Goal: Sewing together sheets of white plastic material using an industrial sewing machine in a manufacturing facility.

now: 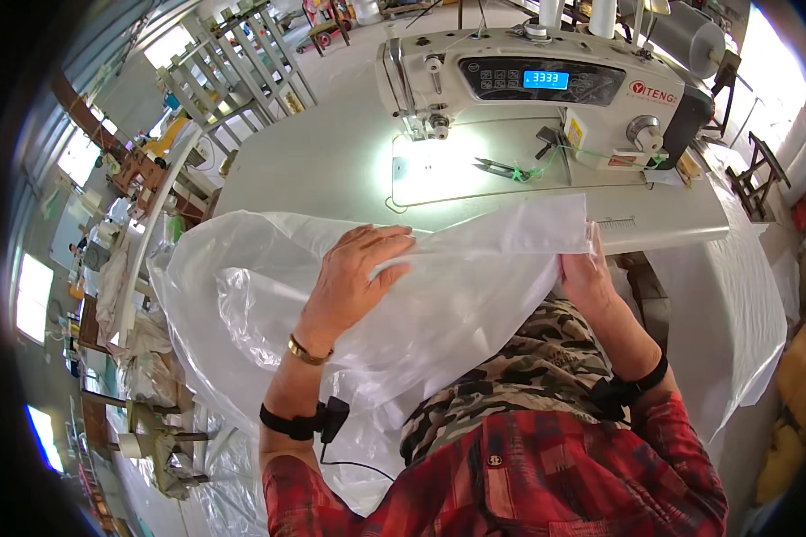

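A large translucent plastic sheet [475,295] lies over the front edge of the sewing table and hangs across my lap, with a folded strip along its upper edge. On the left part of that fold rests my left hand [356,276], its fingers stretched to the right and the thumb apart. My right hand [587,270] grips the right end of the folded edge, its fingers partly hidden by the sheet. Beyond both hands stands a white sewing machine [528,80], its lamp lighting the needle area. The sheet is apart from the needle.
Small thread snips [501,168] lie on the sewing table [287,170] beside the needle area, near a green thread. More white sheeting [721,331] hangs at the right end of the table. A metal rack [233,72] stands at the far left, and a wooden stool [761,179] far right.
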Demonstrator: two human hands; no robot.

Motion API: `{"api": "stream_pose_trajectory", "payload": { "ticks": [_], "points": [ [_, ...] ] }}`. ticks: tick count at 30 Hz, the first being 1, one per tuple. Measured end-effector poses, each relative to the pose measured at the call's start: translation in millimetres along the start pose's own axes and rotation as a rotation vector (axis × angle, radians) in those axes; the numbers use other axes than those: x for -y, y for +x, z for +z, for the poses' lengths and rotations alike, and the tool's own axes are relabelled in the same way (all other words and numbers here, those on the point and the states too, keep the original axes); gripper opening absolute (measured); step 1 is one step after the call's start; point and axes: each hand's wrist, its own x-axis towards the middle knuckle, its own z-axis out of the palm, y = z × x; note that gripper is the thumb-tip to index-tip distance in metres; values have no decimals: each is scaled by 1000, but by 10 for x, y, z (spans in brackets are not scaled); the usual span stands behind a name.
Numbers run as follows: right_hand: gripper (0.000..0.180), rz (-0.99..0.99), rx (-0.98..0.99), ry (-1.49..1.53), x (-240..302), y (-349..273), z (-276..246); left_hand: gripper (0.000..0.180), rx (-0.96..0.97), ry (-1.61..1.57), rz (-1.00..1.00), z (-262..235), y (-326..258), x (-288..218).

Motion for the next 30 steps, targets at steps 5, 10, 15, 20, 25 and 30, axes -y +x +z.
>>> {"api": "stream_pose_trajectory", "payload": {
  "ticks": [5, 10, 15, 20, 25, 30],
  "points": [
    [15, -66, 38, 444, 476, -87, 169, 6, -198, -470, -370, -172, 118, -24],
    [21, -212, 284, 339, 736, -159, 72, 24, -282, -131, -166, -1128, 801, -610],
    [45, 266, 400, 926, 316, -618, 574, 32, -129, 50, -14, -1294, 1250, -665],
    [28, 463, 743, 577, 302, -829, 620, 33, -117, 291, -34, -1354, 1386, -288],
    [27, -32, 509, 725, 667, -713, -96, 34, -81, -110, -334, -1372, 1282, -196],
    [38, 592, 242, 486, -137, -566, -7, 34, -104, 157, -209, -545, 1004, 447]
  ]
}}
